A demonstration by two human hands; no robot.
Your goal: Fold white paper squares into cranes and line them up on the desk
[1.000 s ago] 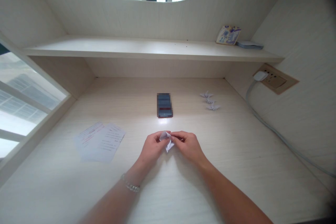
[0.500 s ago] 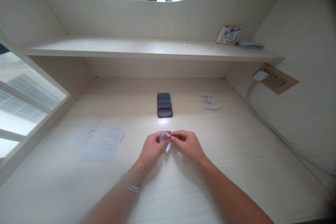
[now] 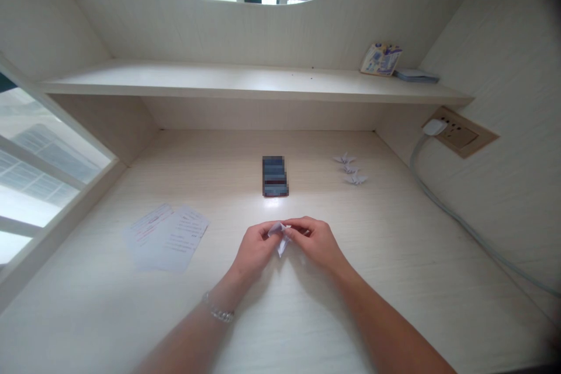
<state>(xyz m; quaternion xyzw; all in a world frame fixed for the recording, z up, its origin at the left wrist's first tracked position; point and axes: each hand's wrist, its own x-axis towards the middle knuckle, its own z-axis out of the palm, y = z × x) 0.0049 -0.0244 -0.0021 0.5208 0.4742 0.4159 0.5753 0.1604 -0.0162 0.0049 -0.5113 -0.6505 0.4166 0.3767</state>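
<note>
A small piece of folded white paper (image 3: 279, 237) sits between my two hands just above the desk (image 3: 333, 310). My left hand (image 3: 255, 250) pinches its left side with thumb and fingers closed. My right hand (image 3: 316, 242) pinches its upper right side, fingers curled. A bracelet circles my left wrist. Three small folded paper cranes (image 3: 350, 168) lie in a row at the back right of the desk. A dark phone (image 3: 274, 176) lies flat just beyond my hands.
Printed paper sheets (image 3: 166, 236) lie on the desk to the left. A shelf (image 3: 245, 83) runs above, with a card and a flat item at its right end. A wall socket (image 3: 458, 131) with a plug and a grey cable (image 3: 460, 219) is on the right wall.
The fold has shifted slightly between my fingers; my hands have stayed in nearly the same place.
</note>
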